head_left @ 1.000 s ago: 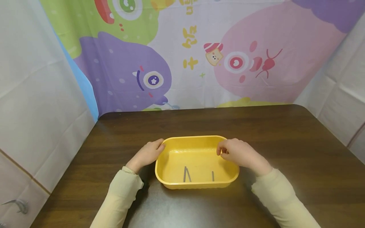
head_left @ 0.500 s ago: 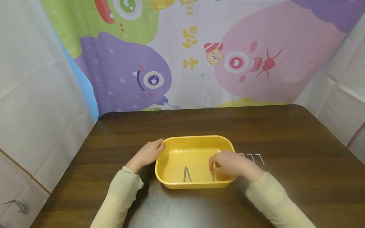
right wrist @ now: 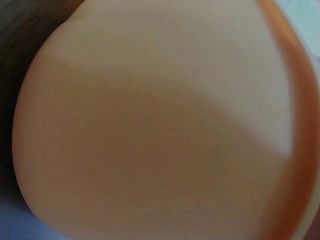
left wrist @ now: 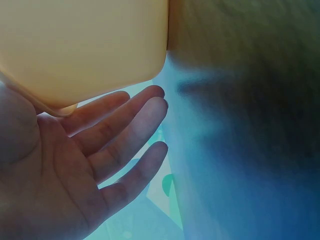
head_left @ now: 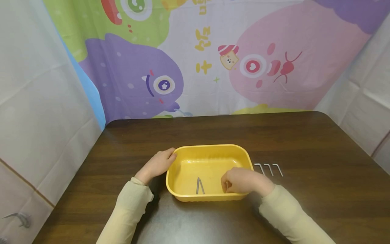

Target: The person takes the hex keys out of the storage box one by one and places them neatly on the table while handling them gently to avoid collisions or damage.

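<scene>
A yellow plastic basin sits on the brown table. At its left end my left hand holds the rim, thumb over the edge. In the left wrist view the other fingers of that hand lie loosely along the outside of the basin. Inside the basin, near its front right, my right hand has its fingertips curled round a thin grey Allen key, mostly hidden by them. Two more grey Allen keys lean together inside; the front wall hides their lower ends.
Three L-shaped Allen keys lie in a row on the table, just right of the basin. A printed cartoon curtain hangs behind the table's back edge. A blurred pale surface fills the right wrist view.
My right hand has come off the basin's right rim and gone down inside, toward the viewer, to the single key. That uncovers the row of Allen keys on the table. The left hand stays put.
</scene>
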`<control>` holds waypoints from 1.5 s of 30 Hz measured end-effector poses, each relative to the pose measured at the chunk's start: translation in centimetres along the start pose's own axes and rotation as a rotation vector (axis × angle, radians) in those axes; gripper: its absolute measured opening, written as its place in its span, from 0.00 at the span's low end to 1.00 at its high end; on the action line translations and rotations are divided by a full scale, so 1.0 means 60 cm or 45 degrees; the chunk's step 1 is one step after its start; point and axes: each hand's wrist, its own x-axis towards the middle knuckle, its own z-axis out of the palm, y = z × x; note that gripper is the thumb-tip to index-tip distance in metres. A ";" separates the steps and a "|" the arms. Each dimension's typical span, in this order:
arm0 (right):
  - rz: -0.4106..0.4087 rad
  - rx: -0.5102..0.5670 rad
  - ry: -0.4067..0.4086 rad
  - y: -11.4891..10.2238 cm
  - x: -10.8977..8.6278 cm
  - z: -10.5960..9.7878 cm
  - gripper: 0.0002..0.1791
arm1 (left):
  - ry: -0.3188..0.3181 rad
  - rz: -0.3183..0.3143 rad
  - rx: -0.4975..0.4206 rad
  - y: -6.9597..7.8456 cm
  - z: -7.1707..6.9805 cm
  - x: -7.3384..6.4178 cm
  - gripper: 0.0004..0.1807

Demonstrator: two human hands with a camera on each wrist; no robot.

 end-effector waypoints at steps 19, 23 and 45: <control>0.070 0.049 -0.018 0.006 0.000 0.008 0.14 | 0.006 -0.009 0.019 -0.002 0.001 0.002 0.14; 0.111 0.052 -0.023 0.006 0.002 0.009 0.14 | 0.008 -0.017 0.023 -0.001 0.001 0.002 0.14; 0.160 0.036 0.029 0.009 0.010 0.016 0.12 | -0.002 -0.029 0.004 0.002 -0.001 -0.003 0.14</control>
